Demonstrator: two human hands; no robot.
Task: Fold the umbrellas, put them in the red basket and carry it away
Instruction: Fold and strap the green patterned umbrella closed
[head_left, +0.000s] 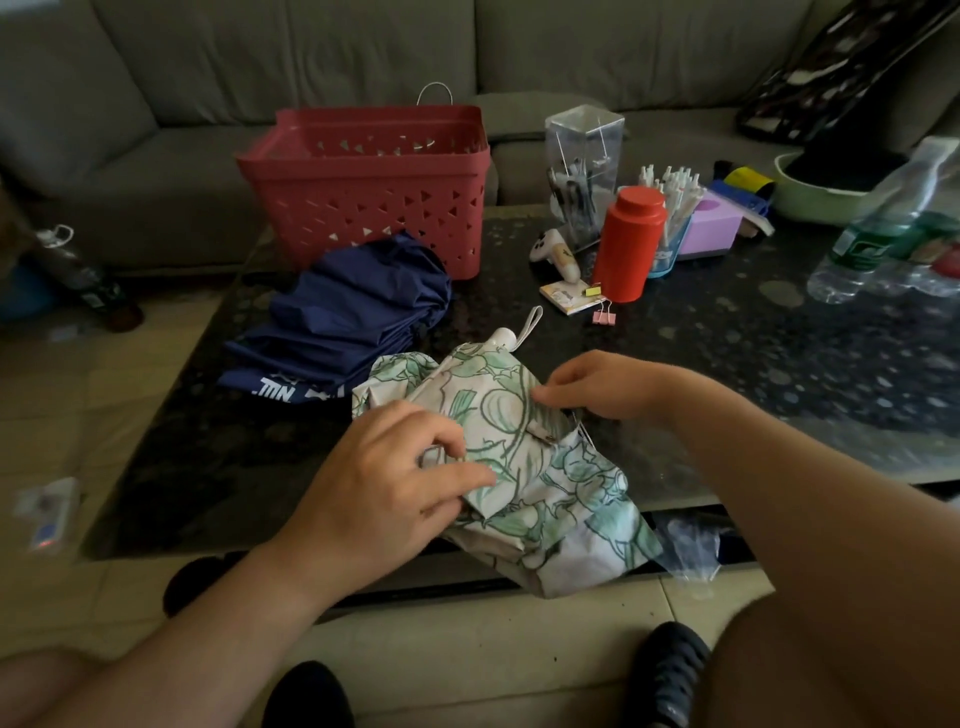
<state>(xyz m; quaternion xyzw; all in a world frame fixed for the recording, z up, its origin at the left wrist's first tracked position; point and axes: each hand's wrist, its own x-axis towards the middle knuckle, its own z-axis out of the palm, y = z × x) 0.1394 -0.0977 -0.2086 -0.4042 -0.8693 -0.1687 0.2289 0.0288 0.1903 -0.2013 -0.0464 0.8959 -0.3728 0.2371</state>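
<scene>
On table's near edge, floral umbrella (524, 457) pinched by both hands, handle end toward red basket (371, 182)

One head-worn camera looks forward and down from close above the near edge of the table (727, 332), facing the sofa (311, 57) behind its far edge.

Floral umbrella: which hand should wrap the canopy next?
Probably right. The left hand pins the floral umbrella by pinching its folds; the right hand pinches only an edge.
</scene>
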